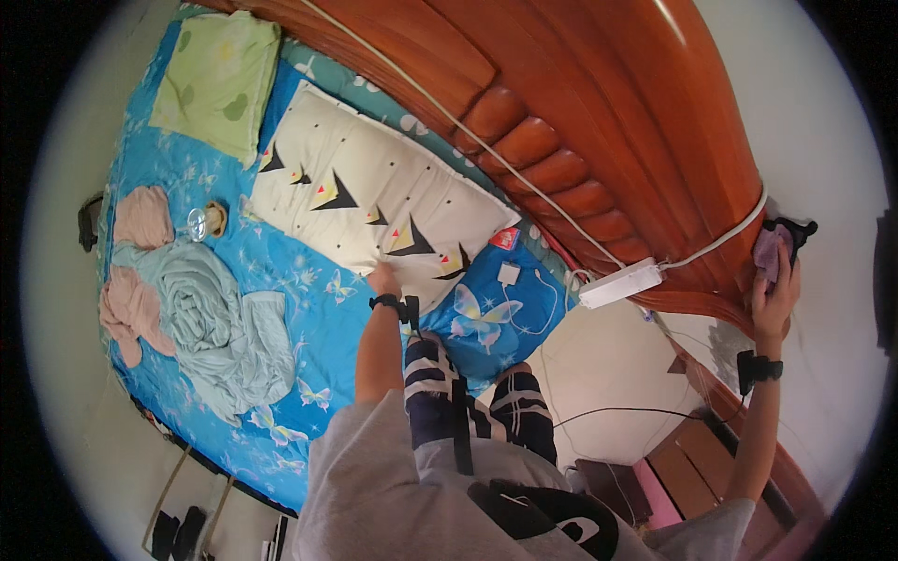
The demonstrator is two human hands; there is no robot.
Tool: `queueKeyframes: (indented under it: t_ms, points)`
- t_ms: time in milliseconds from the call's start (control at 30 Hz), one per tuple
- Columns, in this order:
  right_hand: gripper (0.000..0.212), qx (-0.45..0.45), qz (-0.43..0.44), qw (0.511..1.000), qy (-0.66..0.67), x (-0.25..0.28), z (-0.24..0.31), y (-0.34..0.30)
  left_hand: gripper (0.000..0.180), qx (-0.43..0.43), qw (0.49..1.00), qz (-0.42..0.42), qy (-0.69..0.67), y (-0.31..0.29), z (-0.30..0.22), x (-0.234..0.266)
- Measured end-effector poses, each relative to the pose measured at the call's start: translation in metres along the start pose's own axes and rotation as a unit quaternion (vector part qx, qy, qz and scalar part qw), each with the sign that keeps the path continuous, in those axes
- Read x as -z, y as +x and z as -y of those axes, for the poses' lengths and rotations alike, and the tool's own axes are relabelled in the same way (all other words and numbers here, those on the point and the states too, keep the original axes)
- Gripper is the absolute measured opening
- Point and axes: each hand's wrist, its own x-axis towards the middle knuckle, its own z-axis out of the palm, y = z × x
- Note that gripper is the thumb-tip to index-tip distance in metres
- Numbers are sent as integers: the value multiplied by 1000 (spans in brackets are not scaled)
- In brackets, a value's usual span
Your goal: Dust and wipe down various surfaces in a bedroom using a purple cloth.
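Note:
My right hand [776,299] is at the right end of the carved wooden headboard [617,112]. Its fingers press a purple and dark cloth [769,252] against the wood's edge. Lower and to the left, my left hand [383,278] rests at the near edge of a cream pillow [374,178] patterned with black, red and yellow shapes. How its fingers lie is too small to make out. Dark bands circle both wrists. One knee is on or against the blue butterfly-print sheet [327,365] beside the pillow.
A white power strip [620,283] sits on the headboard's ledge, its cable running over the wood. A white charger [509,273] with a cord lies on the bed. To the left are a green pillow [220,84], a crumpled pale-blue quilt [201,309] and pink cloth [140,313].

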Motion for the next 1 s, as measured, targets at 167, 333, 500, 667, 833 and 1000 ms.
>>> queueKeyframes:
  t_ms: [167,333,500,667,833,1000]
  points:
    - [46,20,-23,1000,-4,-2,12,8,21,-21,992,-93,-77,-57,-48,41]
    - [47,25,-39,999,-12,2,1,-4,8,-64,989,-44,-125,-155,-90,118]
    - [45,67,-82,994,4,9,13,-8,10,-190,963,-97,-167,-241,-87,195]
    - [42,73,-103,992,29,18,7,-12,5,-281,924,-227,-128,-329,-55,313]
    - [43,43,-80,996,17,15,5,-14,9,-280,861,-386,-175,-395,54,466]
    - [44,37,-71,996,44,18,6,-18,26,-212,741,-610,-185,-421,189,538]
